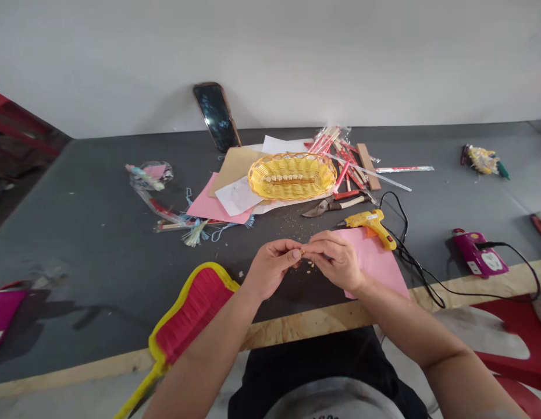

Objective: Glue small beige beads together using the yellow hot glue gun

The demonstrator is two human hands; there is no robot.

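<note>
My left hand (274, 265) and my right hand (334, 256) meet above the dark table near its front edge, fingertips together. Between them is a tiny yellowish piece (302, 252), pinched by the fingers of both hands; its shape is too small to tell. Small pale crumbs (309, 267) lie on the table around the hands. Beyond them stands a yellow woven basket (292, 189) with a row of small pale pieces in it. A yellow glue gun (372, 222) lies right of my right hand, by a pink sheet (379, 265).
Pruning shears (335, 203) and wrapped sticks (349, 166) lie right of the basket. A phone (217, 116) leans on the wall. A red fan with yellow rim (192, 308) lies beside my left forearm. A black cable runs to a purple box (480, 254). Blue tassels (196, 233) lie left.
</note>
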